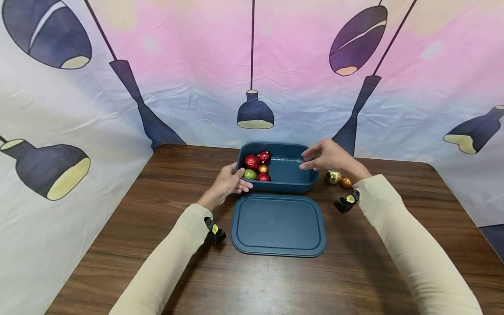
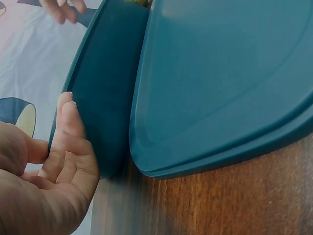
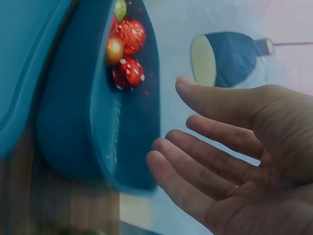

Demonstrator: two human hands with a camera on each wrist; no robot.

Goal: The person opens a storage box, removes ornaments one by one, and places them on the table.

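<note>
A dark teal rectangular box (image 1: 283,187) stands open towards the table's far edge. Several Christmas baubles lie bunched in its left end, among them a glittery red bauble (image 1: 251,162), a green bauble (image 1: 250,174) and a small gold bauble (image 1: 263,169). My left hand (image 1: 229,180) grips the box's near left corner, thumb at the rim and fingers along the outer wall (image 2: 112,73). Over the right end of the box is my right hand (image 1: 332,156), holding nothing; its fingers (image 3: 195,166) are spread and slightly bent in the right wrist view.
The matching teal lid (image 1: 278,225) lies flat on the wooden table (image 1: 252,280), just in front of the box. Right of the box, below my right wrist, sit a shiny gold bauble (image 1: 333,176) and an orange bauble (image 1: 346,182). A lamp-printed cloth (image 1: 212,105) hangs behind.
</note>
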